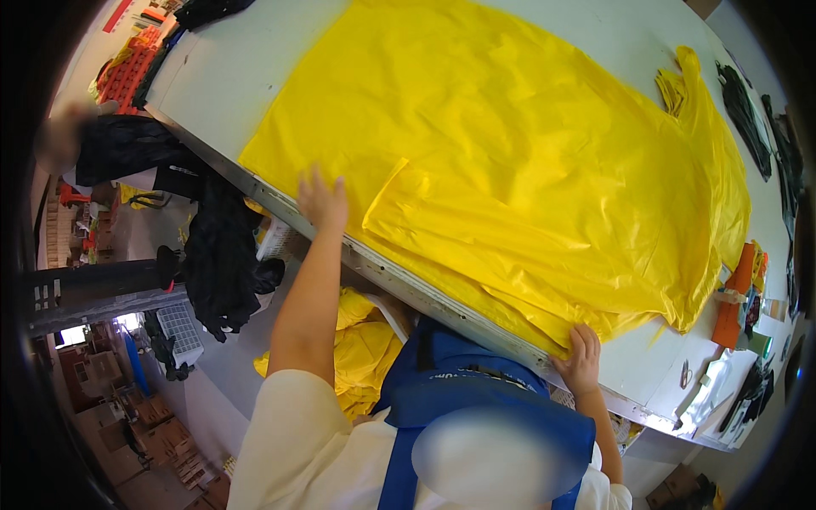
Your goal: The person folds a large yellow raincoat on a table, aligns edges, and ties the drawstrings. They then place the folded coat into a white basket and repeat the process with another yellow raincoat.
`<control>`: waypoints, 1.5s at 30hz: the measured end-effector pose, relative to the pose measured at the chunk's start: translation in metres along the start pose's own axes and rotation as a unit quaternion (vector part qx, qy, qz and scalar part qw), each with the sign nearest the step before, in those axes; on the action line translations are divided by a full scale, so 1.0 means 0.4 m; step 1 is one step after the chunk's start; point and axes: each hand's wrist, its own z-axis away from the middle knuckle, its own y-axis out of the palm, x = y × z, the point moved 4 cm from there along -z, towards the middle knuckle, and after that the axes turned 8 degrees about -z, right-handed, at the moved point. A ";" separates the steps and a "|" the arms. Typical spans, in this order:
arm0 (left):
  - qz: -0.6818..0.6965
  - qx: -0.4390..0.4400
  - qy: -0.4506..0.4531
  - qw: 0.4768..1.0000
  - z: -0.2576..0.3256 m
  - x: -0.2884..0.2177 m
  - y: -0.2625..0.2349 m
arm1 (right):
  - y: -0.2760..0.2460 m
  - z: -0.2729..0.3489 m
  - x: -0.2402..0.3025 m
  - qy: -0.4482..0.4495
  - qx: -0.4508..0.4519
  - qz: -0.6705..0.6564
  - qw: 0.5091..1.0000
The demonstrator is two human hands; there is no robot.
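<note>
A large, shiny yellow fabric piece [476, 110] lies across the worktable, with a smaller folded flap on its near left part. My left hand [323, 200] is over the fabric's near left edge, fingers spread and slightly blurred; it grips nothing. At the fabric's near right edge, by the table rim, rests my right hand [580, 357]. Its fingers lie on the fabric with the thumb apart. Toward the right, the yellow material is bunched and creased, hanging in loose folds.
Pale worktable [229, 68] has a metal near edge. More yellow fabric [365, 348] is heaped below it. On the right lie an orange box [738, 297], small scissors [685, 372] and dark cloth strips [744, 115]. At left, another person [127, 149] stands beside black fabric [225, 255].
</note>
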 end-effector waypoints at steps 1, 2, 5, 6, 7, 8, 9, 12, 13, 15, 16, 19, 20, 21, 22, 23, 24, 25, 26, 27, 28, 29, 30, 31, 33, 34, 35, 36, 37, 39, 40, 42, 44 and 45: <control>0.029 -0.020 -0.127 0.991 -0.006 0.054 -0.009 | -0.009 0.002 0.010 -0.006 0.014 0.011 1.000; 0.029 -0.026 -0.164 0.986 -0.049 0.130 0.032 | -0.027 0.003 0.026 -0.012 0.028 0.021 0.999; 0.282 0.119 -0.263 0.915 -0.163 0.288 0.105 | -0.037 0.000 0.015 -0.043 0.039 0.071 0.996; 0.397 0.190 -0.280 0.853 -0.173 0.272 0.103 | -0.032 -0.009 0.012 -0.053 0.033 0.087 0.994; 0.451 0.203 -0.281 0.822 -0.169 0.257 0.097 | -0.031 -0.015 0.016 -0.050 0.027 0.077 0.995; 0.503 0.215 -0.281 0.788 -0.159 0.248 0.090 | -0.030 -0.023 0.024 -0.048 0.022 0.066 0.996; 0.555 0.225 -0.282 0.750 -0.145 0.235 0.066 | -0.030 -0.035 0.031 -0.050 0.017 0.055 0.997; 0.674 0.200 -0.253 0.665 -0.096 0.217 -0.001 | -0.036 -0.017 0.021 -0.003 0.030 0.038 0.999; 0.695 0.181 -0.238 0.654 -0.079 0.228 -0.010 | -0.045 -0.013 0.022 0.010 0.037 0.029 0.999; 0.728 0.178 -0.185 0.636 -0.051 0.260 -0.041 | -0.090 0.024 0.012 0.064 0.053 0.005 0.997; 0.747 0.155 -0.150 0.629 -0.011 0.221 -0.130 | -0.119 0.049 0.006 0.094 0.058 -0.007 0.994; 0.746 0.140 -0.066 0.648 0.005 0.165 -0.286 | -0.263 0.042 0.015 0.303 0.062 -0.196 0.931; 0.749 0.138 -0.058 0.645 -0.010 0.119 -0.314 | -0.305 0.042 -0.003 0.305 -0.027 -0.246 0.919; 0.753 0.137 -0.047 0.642 -0.045 0.059 -0.329 | -0.342 0.057 -0.060 0.336 -0.119 -0.228 0.906; 0.740 0.164 -0.031 0.652 -0.098 0.013 -0.305 | -0.378 -0.017 -0.027 0.291 -0.159 -0.178 0.927; 0.728 0.191 -0.020 0.659 -0.153 -0.018 -0.274 | -0.410 -0.062 -0.071 0.288 -0.146 -0.120 0.939; 0.685 0.215 -0.043 0.695 -0.180 -0.064 -0.251 | -0.421 -0.124 -0.086 0.310 -0.145 -0.054 0.938; 0.641 0.239 -0.065 0.727 -0.185 -0.110 -0.231 | -0.419 -0.182 -0.115 0.251 -0.156 0.030 0.955; 0.548 0.220 -0.081 0.803 -0.168 -0.163 -0.205 | -0.400 -0.225 -0.157 0.194 -0.168 0.114 0.960; 0.446 0.194 -0.098 0.868 -0.153 -0.191 -0.181 | -0.377 -0.273 -0.186 0.205 -0.155 0.123 0.959; 0.355 0.123 0.038 0.926 -0.163 -0.194 -0.112 | -0.356 -0.328 -0.196 0.210 -0.142 0.132 0.958; 0.250 0.051 0.177 0.951 -0.164 -0.216 -0.049 | -0.331 -0.361 -0.212 0.232 -0.133 0.138 0.953; 0.227 0.028 0.284 0.931 -0.102 -0.288 -0.076 | -0.312 -0.367 -0.244 0.258 -0.129 0.170 0.942; 0.200 0.004 0.387 0.900 0.002 -0.356 -0.117 | -0.295 -0.365 -0.262 0.290 -0.113 0.173 0.934; 0.088 -0.063 0.530 0.841 0.155 -0.407 -0.156 | -0.252 -0.382 -0.288 0.335 -0.069 0.173 0.924; 0.084 -0.064 0.568 0.816 0.205 -0.427 -0.174 | -0.235 -0.373 -0.326 0.326 -0.069 0.175 0.926; 0.081 -0.063 0.605 0.789 0.246 -0.445 -0.185 | -0.224 -0.366 -0.342 0.320 -0.077 0.166 0.930; 0.080 -0.063 0.639 0.763 0.276 -0.456 -0.189 | -0.220 -0.355 -0.344 0.311 -0.083 0.159 0.933; 0.094 -0.077 0.627 0.769 0.271 -0.474 -0.184 | -0.219 -0.347 -0.345 0.304 -0.090 0.153 0.936; 0.124 -0.103 0.604 0.780 0.230 -0.533 -0.163 | -0.216 -0.342 -0.336 0.301 -0.090 0.123 0.942; 0.073 -0.023 0.603 0.794 0.208 -0.566 -0.141 | -0.222 -0.340 -0.326 0.301 -0.092 0.110 0.943; -0.033 0.136 0.587 0.797 0.175 -0.608 -0.109 | -0.229 -0.339 -0.317 0.320 -0.071 0.089 0.941; -0.091 0.245 0.594 0.760 0.176 -0.612 -0.115 | -0.233 -0.333 -0.307 0.335 -0.054 0.085 0.937; -0.121 0.299 0.594 0.737 0.177 -0.606 -0.110 | -0.236 -0.330 -0.299 0.339 -0.046 0.093 0.935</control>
